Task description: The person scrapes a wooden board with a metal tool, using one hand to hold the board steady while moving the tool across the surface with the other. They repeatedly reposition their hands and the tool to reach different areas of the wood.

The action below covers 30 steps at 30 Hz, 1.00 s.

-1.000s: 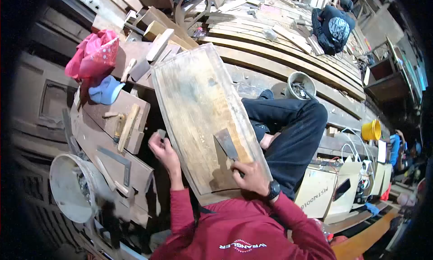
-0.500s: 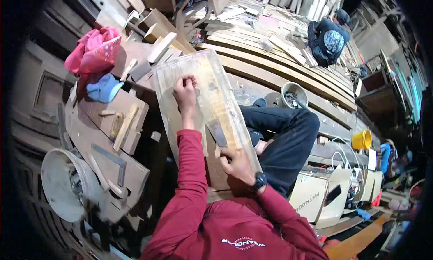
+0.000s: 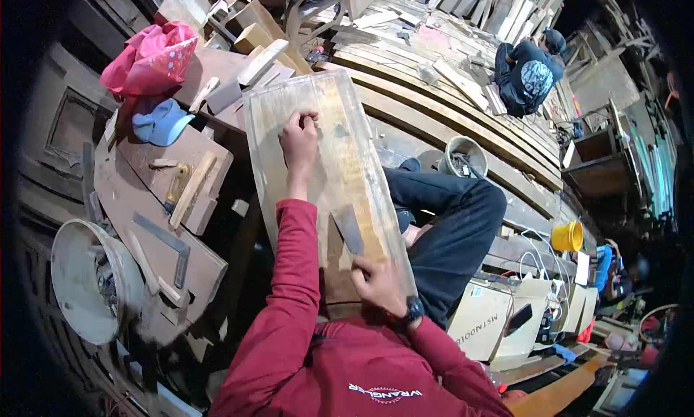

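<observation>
A long wooden panel, patched with pale and brown areas, lies across my lap. Over its upper left part is my left hand, fingers curled together; whatever they may hold is hidden. Lower on the panel, my right hand is closed in a fist around a putty knife, its handle covered by my fingers. The grey putty knife blade widens away from the hand and lies over the panel's surface. A dark watch sits on my right wrist.
To the left, a bench board carries a metal square, wood strips and a blue cap. A white bucket stands beside it. Another bucket is beyond my knee. A person sits farther back among planks.
The view has shifted slightly. My left hand has turned a little, its fingertips now pointing more to the right. My right hand and the putty knife have moved slightly nearer to me.
</observation>
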### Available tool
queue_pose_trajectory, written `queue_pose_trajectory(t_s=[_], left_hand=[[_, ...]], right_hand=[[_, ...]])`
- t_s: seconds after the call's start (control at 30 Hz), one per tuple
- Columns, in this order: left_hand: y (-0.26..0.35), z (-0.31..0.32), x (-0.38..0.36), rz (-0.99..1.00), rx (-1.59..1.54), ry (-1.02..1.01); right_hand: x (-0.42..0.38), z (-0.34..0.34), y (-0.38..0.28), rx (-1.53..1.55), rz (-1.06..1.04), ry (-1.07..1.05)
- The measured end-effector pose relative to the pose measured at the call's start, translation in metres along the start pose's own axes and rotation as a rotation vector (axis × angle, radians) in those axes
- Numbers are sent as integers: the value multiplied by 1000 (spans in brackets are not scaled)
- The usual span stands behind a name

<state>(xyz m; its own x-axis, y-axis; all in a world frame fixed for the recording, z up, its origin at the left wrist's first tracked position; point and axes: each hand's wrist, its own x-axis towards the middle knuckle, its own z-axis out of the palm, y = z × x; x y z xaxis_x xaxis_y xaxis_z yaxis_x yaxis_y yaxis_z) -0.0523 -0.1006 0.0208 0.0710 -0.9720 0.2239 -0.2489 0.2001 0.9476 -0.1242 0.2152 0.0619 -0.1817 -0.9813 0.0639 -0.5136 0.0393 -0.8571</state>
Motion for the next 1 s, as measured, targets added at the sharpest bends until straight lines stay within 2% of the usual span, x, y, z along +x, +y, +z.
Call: queue_pose_trajectory(t_s=[0.03,0.1,0.2,0.3,0.43,0.5,0.57,0.6,0.63,0.7,0.8,0.9,0.93,1.0], left_hand=[[3,-2,-2,8,57,-9],[-6,1,2,25,48,-8],[-13,1,4,39,50,1],[0,-3,0,15,55,-26],[-10,1,1,59,50,-1],[-1,-4,-2,46,81,-4],[-3,1,-1,82,95,-4],[-3,2,0,50,114,-1],[-5,0,0,136,148,-7],[1,-1,-1,40,124,-27],[-2,-1,0,77,127,-27],[-2,-1,-2,35,128,-34],[-5,1,0,60,96,-24],[-6,2,0,80,116,-25]], right_hand=[[13,8,17,-36,30,-38],[48,16,17,-5,17,23],[63,19,22,35,13,11],[25,18,23,38,7,37],[-40,2,9,39,123,-52],[-43,11,18,36,57,2],[-19,10,10,48,48,51],[0,6,6,71,104,0],[15,20,20,35,47,85],[56,26,18,113,-17,164],[78,20,14,88,91,78],[51,15,11,160,121,54],[35,13,11,112,51,46],[-5,11,13,119,138,-22]])
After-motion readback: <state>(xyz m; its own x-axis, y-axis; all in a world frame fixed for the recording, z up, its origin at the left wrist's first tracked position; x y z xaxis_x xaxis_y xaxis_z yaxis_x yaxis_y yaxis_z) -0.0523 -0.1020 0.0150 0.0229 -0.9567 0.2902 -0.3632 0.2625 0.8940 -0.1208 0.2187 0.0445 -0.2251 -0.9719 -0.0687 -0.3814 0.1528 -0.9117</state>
